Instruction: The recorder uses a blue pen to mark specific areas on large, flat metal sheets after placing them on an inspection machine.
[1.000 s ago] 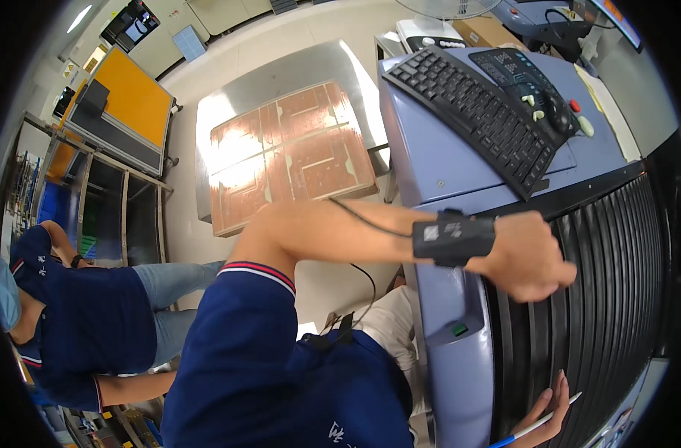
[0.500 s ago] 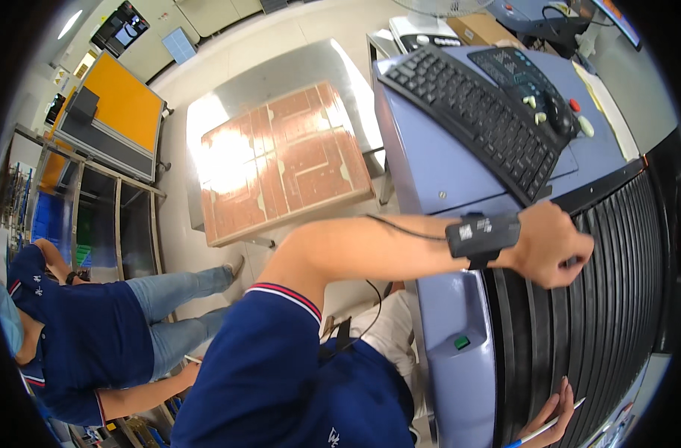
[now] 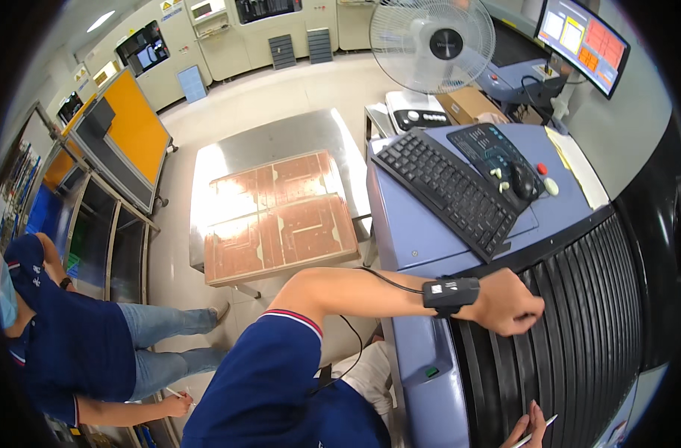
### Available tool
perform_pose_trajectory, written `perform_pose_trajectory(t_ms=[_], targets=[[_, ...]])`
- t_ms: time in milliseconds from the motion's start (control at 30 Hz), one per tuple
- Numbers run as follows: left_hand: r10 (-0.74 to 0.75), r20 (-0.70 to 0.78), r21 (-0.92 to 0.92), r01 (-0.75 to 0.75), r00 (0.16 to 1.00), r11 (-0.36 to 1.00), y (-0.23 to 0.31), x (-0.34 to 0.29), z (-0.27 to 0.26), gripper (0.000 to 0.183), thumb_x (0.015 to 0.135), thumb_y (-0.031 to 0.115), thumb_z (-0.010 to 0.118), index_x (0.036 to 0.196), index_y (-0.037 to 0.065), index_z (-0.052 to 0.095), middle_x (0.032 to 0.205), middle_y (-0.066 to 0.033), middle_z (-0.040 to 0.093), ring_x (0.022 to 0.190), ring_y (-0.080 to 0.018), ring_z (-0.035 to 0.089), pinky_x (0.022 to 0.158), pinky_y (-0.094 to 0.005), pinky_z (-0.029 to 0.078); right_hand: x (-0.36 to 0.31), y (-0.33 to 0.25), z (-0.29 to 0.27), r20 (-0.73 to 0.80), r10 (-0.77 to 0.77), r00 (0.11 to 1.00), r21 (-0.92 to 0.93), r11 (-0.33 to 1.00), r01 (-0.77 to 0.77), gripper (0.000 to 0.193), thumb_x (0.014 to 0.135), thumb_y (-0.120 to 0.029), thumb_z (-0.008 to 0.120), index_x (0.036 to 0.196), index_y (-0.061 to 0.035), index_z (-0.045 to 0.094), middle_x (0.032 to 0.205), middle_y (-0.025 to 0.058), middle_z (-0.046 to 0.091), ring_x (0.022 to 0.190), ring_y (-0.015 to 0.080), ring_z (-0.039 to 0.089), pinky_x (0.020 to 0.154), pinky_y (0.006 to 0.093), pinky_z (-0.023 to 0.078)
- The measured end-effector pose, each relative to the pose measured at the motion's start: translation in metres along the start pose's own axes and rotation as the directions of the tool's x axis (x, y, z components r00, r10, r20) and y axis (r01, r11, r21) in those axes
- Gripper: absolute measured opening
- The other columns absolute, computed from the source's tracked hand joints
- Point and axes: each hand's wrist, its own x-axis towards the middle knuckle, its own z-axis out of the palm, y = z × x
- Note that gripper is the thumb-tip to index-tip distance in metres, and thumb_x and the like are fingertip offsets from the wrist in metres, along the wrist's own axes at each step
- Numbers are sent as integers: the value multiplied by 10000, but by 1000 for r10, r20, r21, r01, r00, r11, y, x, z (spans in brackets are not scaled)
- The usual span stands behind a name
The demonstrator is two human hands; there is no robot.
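My left hand (image 3: 508, 302) is curled into a loose fist on or just above the black ribbed bellows cover (image 3: 572, 321) of a blue-grey machine. No object shows in its fingers. A black device (image 3: 451, 294) with a thin cable is strapped to that wrist. At the lower edge, my right hand (image 3: 533, 431) pinches a slim white pen (image 3: 547, 422) over the nearer part of the cover. Most of that hand and its forearm are cut off. Beyond my left hand, a black keyboard (image 3: 452, 190) lies on the machine's top beside a black mouse (image 3: 521, 181).
Copper-coloured panels (image 3: 280, 235) lie on a metal table (image 3: 228, 153) to the left. Another person (image 3: 79, 343) in a dark blue shirt stands by a rack at far left. A white fan (image 3: 433, 45) and a monitor (image 3: 583, 45) stand beyond the keyboard.
The view has tilted upward, so the fan and monitor now show more fully. My left fist stays over the bellows cover. My right hand still holds the pen.
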Motion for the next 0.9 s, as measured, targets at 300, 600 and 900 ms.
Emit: perform_pose_trajectory(t_ms=[300,600,900], targets=[[193,65,-129,-184,979,974,14,26,92,142,807,156,655,712,77,586,568,-61,597,533,-297,618,476,-414,446,10,-64,-12,-17,98,995,24,995,-97,207,962,32,625,1148,115,663,1080,245,731,986,321,728,899,377,585],[88,8,-190,-85,996,978,-2,25,100,90,763,172,653,731,91,676,596,-93,647,568,-315,648,515,-423,488,9,-73,-11,58,49,997,-31,998,-47,208,958,38,619,1152,102,661,1081,236,727,995,304,719,922,387,574],[114,-27,-176,-117,993,978,-17,19,133,105,773,261,709,720,171,712,565,-35,611,526,-270,597,574,-424,445,11,-48,0,-53,-159,986,0,987,159,217,989,-6,594,1175,99,636,1076,246,720,982,318,720,885,374,582]])
